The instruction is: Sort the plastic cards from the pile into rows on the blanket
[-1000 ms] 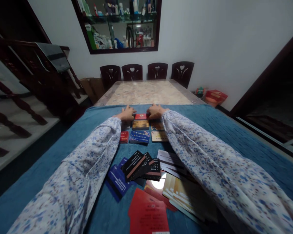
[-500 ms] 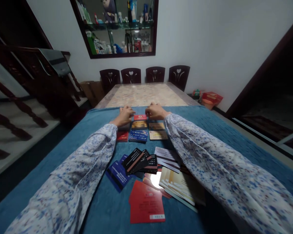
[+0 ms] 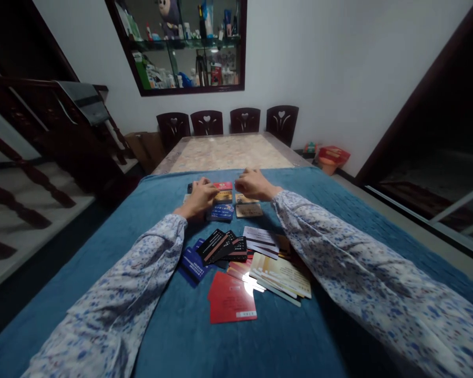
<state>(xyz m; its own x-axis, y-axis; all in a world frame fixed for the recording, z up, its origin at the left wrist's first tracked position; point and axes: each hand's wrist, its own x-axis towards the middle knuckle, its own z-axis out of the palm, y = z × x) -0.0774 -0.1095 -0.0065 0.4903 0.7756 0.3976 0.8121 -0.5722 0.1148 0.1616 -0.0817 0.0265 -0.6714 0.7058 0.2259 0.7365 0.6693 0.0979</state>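
Observation:
Small cards lie in rows on the blue cloth: a red card, a gold card, a blue card and a tan card. My left hand rests with curled fingers on the left side of these rows and hides the cards beneath it. My right hand hovers with bent fingers at the right of the red card, fingertips down. Whether either hand holds a card is hidden. Nearer me lies a loose heap: black cards, blue cards, a big red card and beige cards.
The cloth covers the near half of a long marble-topped table. At its far end stand several dark chairs under a glass wall cabinet. A dark wooden stair rail runs at the left. A red bag lies on the floor at the right.
Both hands have drawn back toward me from the red card at the far row. My left hand now lies over the left cards. The view has pulled back.

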